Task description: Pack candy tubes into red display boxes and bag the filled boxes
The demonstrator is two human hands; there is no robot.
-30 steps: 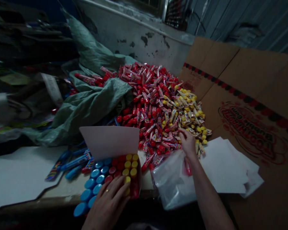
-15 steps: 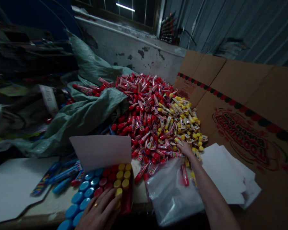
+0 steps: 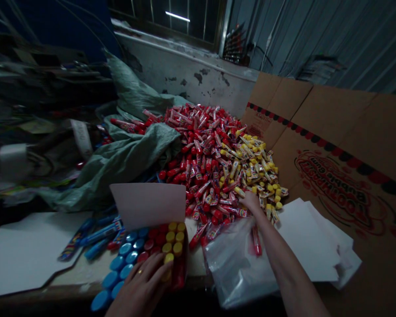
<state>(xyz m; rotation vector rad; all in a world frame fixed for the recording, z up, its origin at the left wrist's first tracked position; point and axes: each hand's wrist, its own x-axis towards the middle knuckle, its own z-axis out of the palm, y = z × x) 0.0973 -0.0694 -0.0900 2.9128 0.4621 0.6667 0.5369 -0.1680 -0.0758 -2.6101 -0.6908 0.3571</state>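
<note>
My left hand [image 3: 143, 281] lies over an opened box [image 3: 178, 275] packed with capped candy tubes. Its fingers are stretched out across the red caps and the yellow caps [image 3: 168, 258]; blue caps [image 3: 110, 279] fill the box's left side. The box's white flap [image 3: 152, 204] stands upright behind them. At the front of a large heap, my right hand [image 3: 251, 201] is closed on a yellow-capped candy tube [image 3: 239, 192], its fingertips partly hidden. Red-capped tubes [image 3: 201, 165] make up most of the heap, with yellow-capped ones [image 3: 259, 160] on the right.
A clear plastic bag [image 3: 237, 266] hangs over the table's front edge. White sheets [image 3: 312, 240] lie at the right, beside a large printed cardboard panel [image 3: 343, 132]. Loose blue tubes [image 3: 99, 237], a white board [image 3: 26, 251] and a green woven sack [image 3: 128, 163] are at the left.
My right hand has shifted slightly left over the heap, with the yellow-capped tube moving along. My left hand stays on the box. The camera view has swung a little.
</note>
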